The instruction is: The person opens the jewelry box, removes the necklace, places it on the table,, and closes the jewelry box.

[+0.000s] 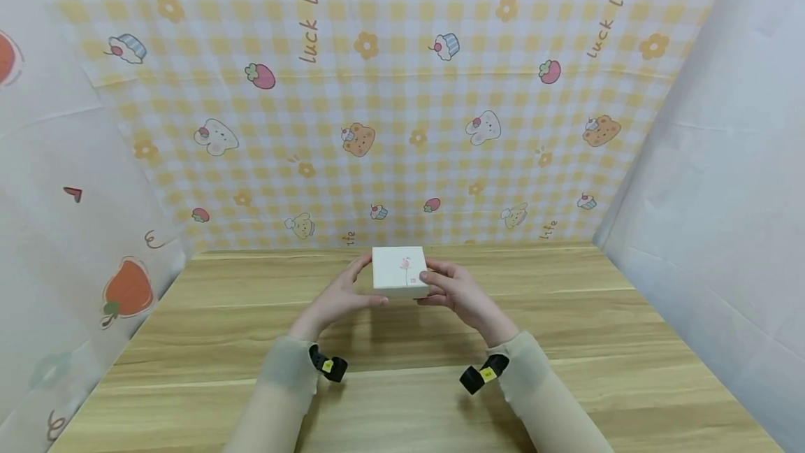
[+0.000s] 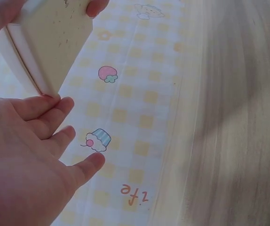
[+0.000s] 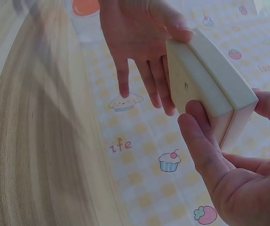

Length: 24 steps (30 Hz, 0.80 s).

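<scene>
A small white lidded box (image 1: 397, 268) with a pink flower printed on its top is held up between both hands, over the back part of the table. The left hand (image 1: 336, 299) holds its left side, thumb at the near edge and fingertips at the far left corner. On the right side, the right hand (image 1: 459, 292) grips it with thumb and fingers. The right wrist view shows the seam between lid and base of the box (image 3: 215, 77), lid fitted on. Its underside, with small dark marks, faces the left wrist view, where the left hand's (image 2: 27, 150) other fingers extend below it.
The wood-grain table (image 1: 402, 404) ends at a yellow checked cloth backdrop (image 1: 402, 103) with cartoon prints. White cloth walls stand at the left (image 1: 56, 229) and right (image 1: 723, 194). A dark wrist strap with a camera sits on each wrist.
</scene>
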### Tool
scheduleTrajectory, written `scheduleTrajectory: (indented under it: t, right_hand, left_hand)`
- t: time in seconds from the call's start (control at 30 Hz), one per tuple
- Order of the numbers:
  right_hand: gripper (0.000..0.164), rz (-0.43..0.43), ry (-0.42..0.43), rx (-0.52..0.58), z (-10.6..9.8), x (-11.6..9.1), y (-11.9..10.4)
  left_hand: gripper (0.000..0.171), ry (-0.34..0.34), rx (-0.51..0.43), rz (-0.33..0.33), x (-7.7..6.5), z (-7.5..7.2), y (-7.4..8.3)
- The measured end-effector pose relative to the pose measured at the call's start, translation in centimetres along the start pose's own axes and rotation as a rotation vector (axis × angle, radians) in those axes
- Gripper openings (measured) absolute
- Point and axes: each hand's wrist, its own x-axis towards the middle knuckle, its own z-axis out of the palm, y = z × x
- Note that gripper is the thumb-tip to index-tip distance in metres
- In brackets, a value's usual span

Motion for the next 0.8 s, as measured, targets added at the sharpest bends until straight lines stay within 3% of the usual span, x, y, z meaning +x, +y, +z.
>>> scheduleTrajectory:
  t: [0.53, 0.8]
  right_hand:
    - [0.062, -0.008, -0.023, -0.019, 0.11, -0.37, -0.33]
    - [0.063, 0.002, -0.01, -0.046, 0.12, -0.3, -0.56]
  left_hand:
    - [0.098, -0.005, -0.026, 0.011, 0.19, 0.26, -0.03]
    - [0.09, -0.027, -0.108, 0.085, 0.49, 0.43, 0.01]
